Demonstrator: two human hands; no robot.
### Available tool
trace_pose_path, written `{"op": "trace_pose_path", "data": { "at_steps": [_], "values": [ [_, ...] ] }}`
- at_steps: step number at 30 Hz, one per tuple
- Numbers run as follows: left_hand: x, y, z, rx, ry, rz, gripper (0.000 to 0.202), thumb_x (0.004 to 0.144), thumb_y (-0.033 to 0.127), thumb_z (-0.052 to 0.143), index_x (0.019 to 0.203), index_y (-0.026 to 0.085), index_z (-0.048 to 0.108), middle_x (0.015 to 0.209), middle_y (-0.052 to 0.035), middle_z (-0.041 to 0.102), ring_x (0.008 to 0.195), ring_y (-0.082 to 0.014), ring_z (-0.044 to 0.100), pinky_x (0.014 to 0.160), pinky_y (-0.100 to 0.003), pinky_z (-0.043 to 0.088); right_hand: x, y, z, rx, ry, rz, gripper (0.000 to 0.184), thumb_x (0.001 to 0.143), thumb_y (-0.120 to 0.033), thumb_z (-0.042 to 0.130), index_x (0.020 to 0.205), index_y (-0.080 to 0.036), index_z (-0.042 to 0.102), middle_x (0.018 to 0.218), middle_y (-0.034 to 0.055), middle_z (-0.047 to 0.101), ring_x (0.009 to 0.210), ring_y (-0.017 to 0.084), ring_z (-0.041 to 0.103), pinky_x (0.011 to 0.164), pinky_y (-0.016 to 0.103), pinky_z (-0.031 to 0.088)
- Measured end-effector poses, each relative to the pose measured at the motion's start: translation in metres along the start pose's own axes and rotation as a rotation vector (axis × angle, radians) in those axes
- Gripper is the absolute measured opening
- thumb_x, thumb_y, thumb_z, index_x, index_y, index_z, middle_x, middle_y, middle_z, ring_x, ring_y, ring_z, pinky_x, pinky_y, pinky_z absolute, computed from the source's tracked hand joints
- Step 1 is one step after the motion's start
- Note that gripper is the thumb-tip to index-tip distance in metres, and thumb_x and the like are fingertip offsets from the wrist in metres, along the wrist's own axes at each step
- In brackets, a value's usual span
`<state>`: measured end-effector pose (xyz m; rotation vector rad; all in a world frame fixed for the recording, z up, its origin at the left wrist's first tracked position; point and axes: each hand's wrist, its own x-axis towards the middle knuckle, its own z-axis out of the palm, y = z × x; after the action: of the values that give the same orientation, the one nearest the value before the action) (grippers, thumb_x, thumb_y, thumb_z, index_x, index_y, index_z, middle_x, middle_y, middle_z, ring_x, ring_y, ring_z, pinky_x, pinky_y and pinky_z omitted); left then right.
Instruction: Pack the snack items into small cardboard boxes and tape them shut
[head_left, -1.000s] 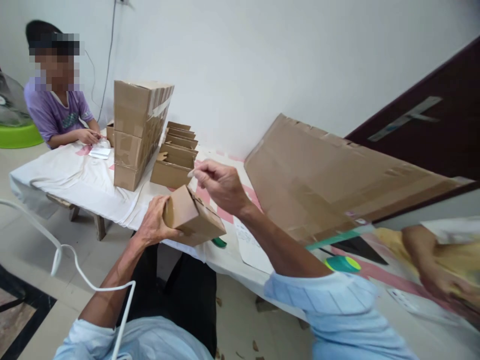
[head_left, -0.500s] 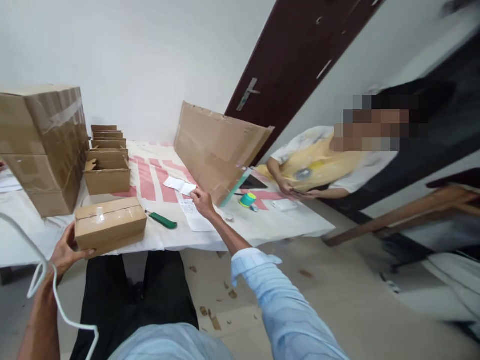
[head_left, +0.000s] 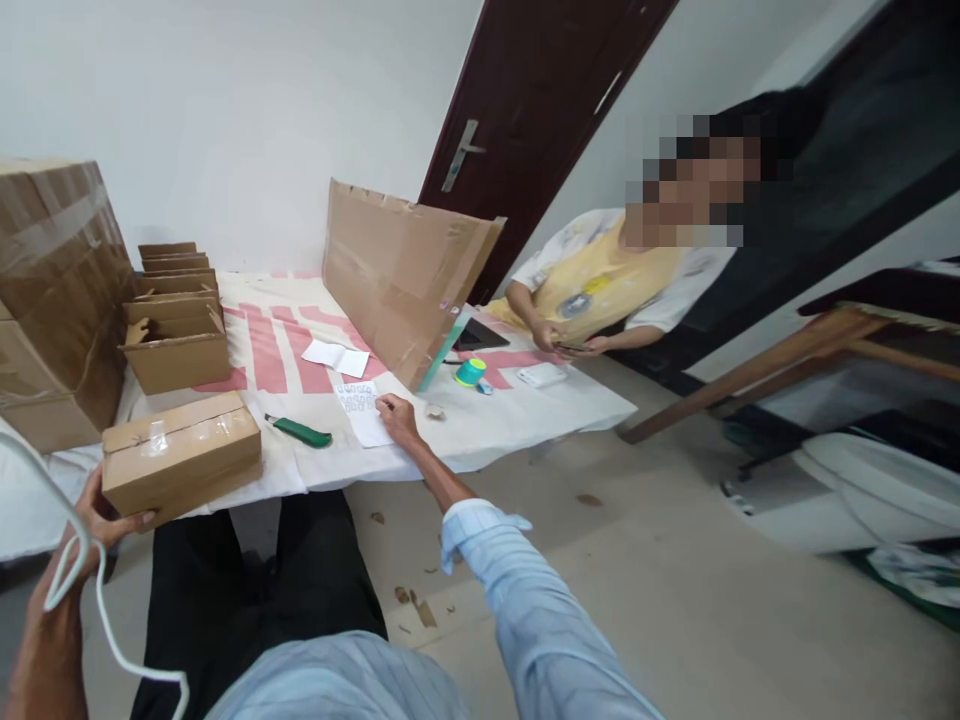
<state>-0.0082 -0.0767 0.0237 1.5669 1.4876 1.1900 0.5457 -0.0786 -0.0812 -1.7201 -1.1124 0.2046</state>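
the left hand (head_left: 105, 515) clasps the near left end of a taped box (head_left: 187, 465), thumb along its side, at the near edge of the table (head_left: 480, 445). a green cutter (head_left: 300, 431) lies right of the box. beyond it, the right hand (head_left: 397, 415) has bunched fingers at a printed sheet (head_left: 364, 425); whether they pinch it, i cannot tell. farther off lies folded paper (head_left: 336, 358).

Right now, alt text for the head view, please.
Left hand holds a taped box; right hand is at a marked sheet. A green knife lies between box and sheet; open boxes stand behind. A co-worker is at right.
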Motion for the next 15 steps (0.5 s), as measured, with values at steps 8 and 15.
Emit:
{"op": "trace_pose_path", "data": {
  "at_steps": [8, 15],
  "values": [
    [-0.005, 0.021, 0.004, -0.018, 0.03, -0.082, 0.082, 0.041, 0.036, 0.085, 0.121, 0.026, 0.072, 0.103, 0.0016, 0.081, 0.124, -0.0367, 0.07, 0.101, -0.049, 0.065, 0.006, 0.008, -0.001, 0.028, 0.044, 0.026, 0.019, 0.077, -0.039, 0.057, 0.071, -0.022, 0.064, 0.074, 0.0062, 0.072, 0.076, 0.022, 0.063, 0.074, 0.032, 0.05],
    [0.008, 0.008, -0.002, 0.101, 0.01, -0.095, 0.082, 0.034, 0.039, 0.086, 0.114, 0.025, 0.072, 0.103, -0.0003, 0.079, 0.115, -0.0398, 0.072, 0.095, -0.051, 0.067, 0.015, 0.022, -0.013, 0.04, 0.131, 0.086, 0.023, 0.079, -0.042, 0.051, 0.067, -0.023, 0.058, 0.06, 0.0016, 0.06, 0.061, 0.019, 0.054, 0.06, 0.03, 0.044]
  ]
}}
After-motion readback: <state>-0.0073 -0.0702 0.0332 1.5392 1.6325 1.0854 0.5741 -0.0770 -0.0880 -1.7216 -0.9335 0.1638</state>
